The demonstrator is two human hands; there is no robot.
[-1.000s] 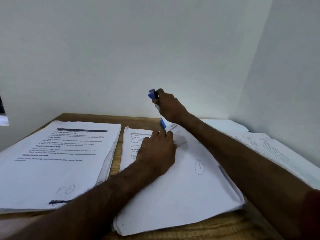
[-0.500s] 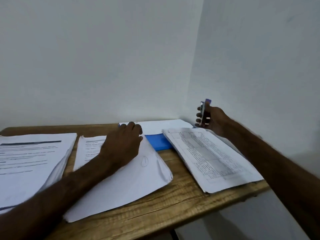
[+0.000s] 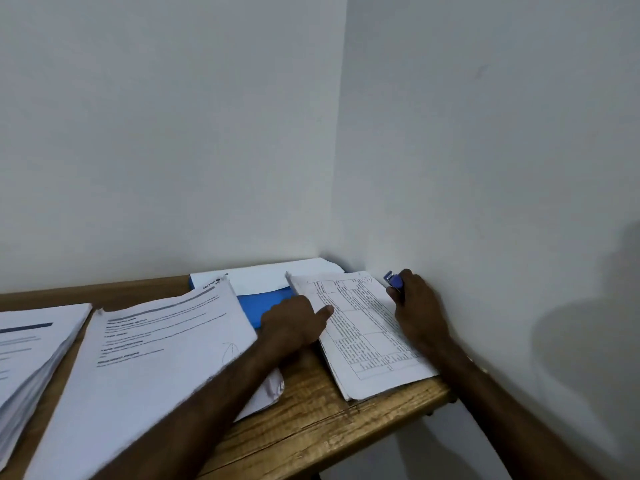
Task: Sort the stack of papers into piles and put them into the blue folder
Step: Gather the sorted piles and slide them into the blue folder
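- Left hand has shifted off the middle white paper pile; one straight finger now presses the grid-printed pile.
- Right hand, fingers gripping a small blue stapler, sits at that pile's far corner; stapling is likely next.
- Flat blue folder lies beyond, under white sheets.

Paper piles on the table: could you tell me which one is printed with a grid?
The rightmost pile, beside the wall; the right hand grips a blue stapler beside it. The middle pile and left pile show text lines.
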